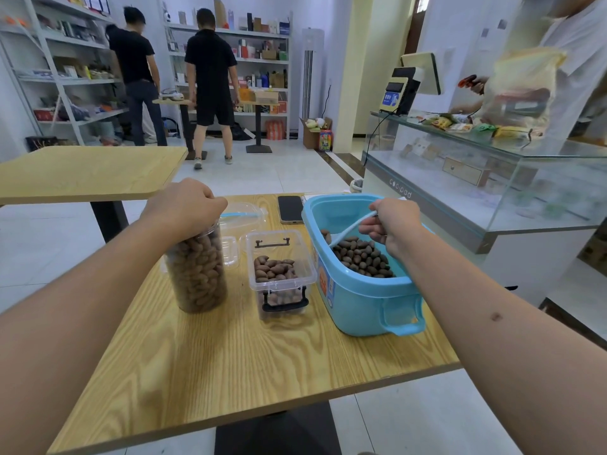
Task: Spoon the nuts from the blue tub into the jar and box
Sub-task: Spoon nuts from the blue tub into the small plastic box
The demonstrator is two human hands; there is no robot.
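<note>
Jar (197,274) nearly full under the closed left hand (184,205); clear box (279,274) part-filled; right hand (391,228), fingers clamped on the spoon (351,228), digs nuts (364,257) remaining in the blue tub (361,300).

Jar (197,270) at left of tabletop (230,362), box (279,274) in the middle, tub (361,290) at right, nuts (364,257) in all three, phone (290,209) behind box, lids (241,215) behind jar.

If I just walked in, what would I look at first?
Probably the bright blue tub at the table's right, where the right hand dips a white spoon into brown nuts. Next, the tall jar on the left, nearly full, with the left hand on top.
</note>
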